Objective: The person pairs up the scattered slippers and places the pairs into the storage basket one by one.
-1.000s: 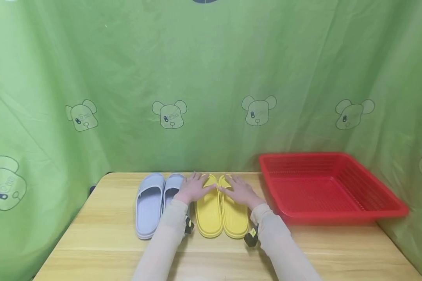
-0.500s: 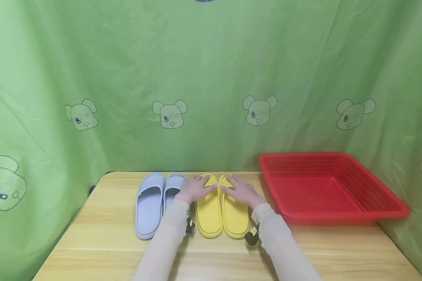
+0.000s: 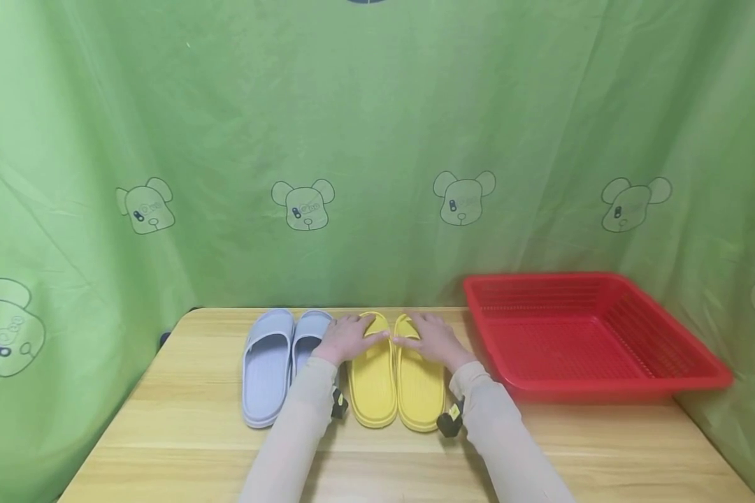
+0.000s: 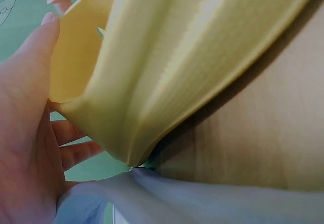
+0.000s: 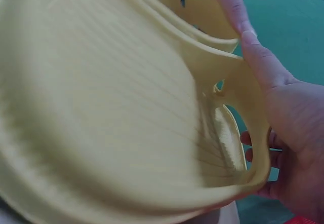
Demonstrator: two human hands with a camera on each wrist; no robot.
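A pair of yellow slippers lies side by side on the wooden table, toes away from me. My left hand point(image 3: 346, 340) grips the strap of the left yellow slipper point(image 3: 374, 391); in the left wrist view the thumb lies over the strap and the other fingers pass down its outer side. On the right yellow slipper point(image 3: 421, 395), my right hand point(image 3: 438, 342) holds the strap likewise, some fingertips showing past the toe opening in the right wrist view. Both thumbs meet between the slippers. Left of them stands a light blue pair, its left slipper point(image 3: 267, 377) fully visible, its right slipper point(image 3: 307, 344) partly behind my left arm.
A red plastic basket point(image 3: 610, 384) with slotted walls stands at the table's back right, close to my right hand. The wooden table point(image 3: 182, 391) ends at the back against a green curtain point(image 3: 377, 258) printed with bear heads.
The right yellow slipper has shifted slightly toward me, and a thin gap shows between the yellow pair. Both hands stay nearly in place at the straps.
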